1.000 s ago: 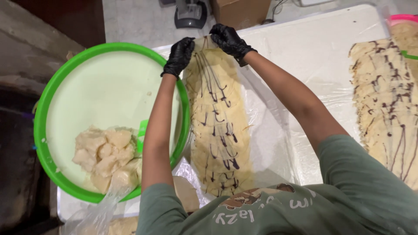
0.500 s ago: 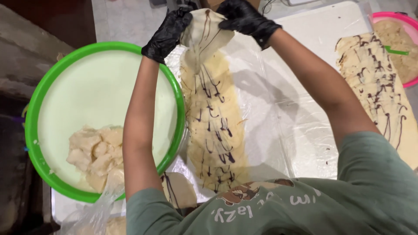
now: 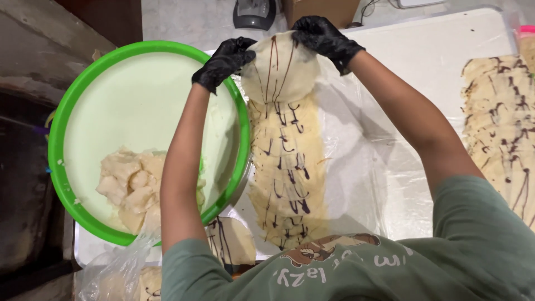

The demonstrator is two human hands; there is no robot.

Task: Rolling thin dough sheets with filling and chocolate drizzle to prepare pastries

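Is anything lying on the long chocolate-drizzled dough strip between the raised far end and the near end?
Nothing visible. Both black-gloved hands, left and right, pinch the raised end of the pale chocolate-drizzled dough strip; its surface is bare. The green round basin sits beside it.

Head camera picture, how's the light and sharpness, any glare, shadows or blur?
Head view: even, soft light; the dough strip and both gloved hands, left hand and right hand, are sharp. Faint sheen on the plastic sheet; the right arm casts a soft shadow there. The left edge beside the green bowl is dark.
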